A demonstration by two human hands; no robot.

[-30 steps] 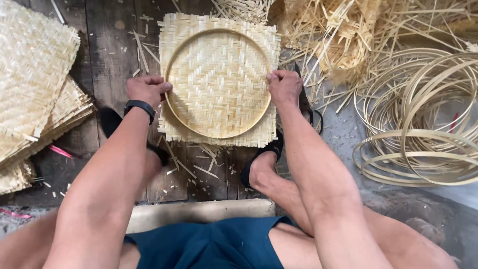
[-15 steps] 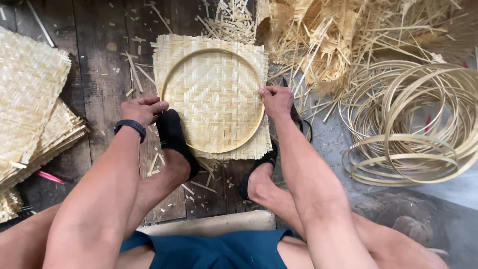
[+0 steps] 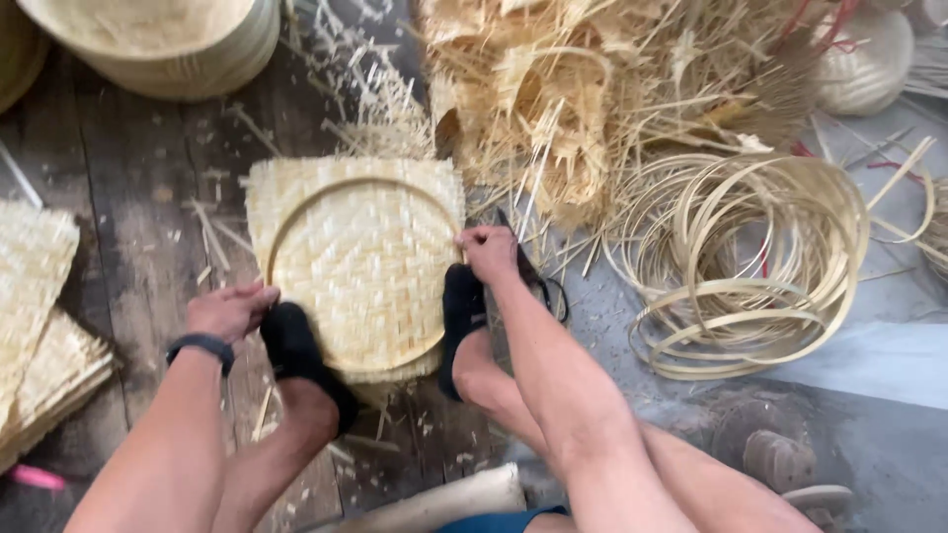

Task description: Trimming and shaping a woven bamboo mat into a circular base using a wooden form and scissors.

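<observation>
A square woven bamboo mat (image 3: 360, 266) lies on the dark wooden floor with a round bamboo hoop (image 3: 296, 202) pressed into it like a tray rim. My left hand (image 3: 229, 308), a black band on its wrist, grips the mat's left edge beside the hoop. Closed on the right edge of the mat and hoop is my right hand (image 3: 487, 252). Both my feet in black socks press on the lower rim, the left foot (image 3: 296, 360) just beside my left hand and the right foot (image 3: 461, 321) just below my right hand.
Flat woven mats (image 3: 39, 306) are stacked at the left. Finished round trays (image 3: 168, 44) stand at the top left. A heap of bamboo scraps (image 3: 592, 89) lies behind, coiled bamboo strips (image 3: 741, 257) at the right, and a sandal (image 3: 790, 464) at the bottom right.
Both feet have come up onto the tray's lower rim. My hands have slid down its sides towards the feet. The view has shifted closer and to the right.
</observation>
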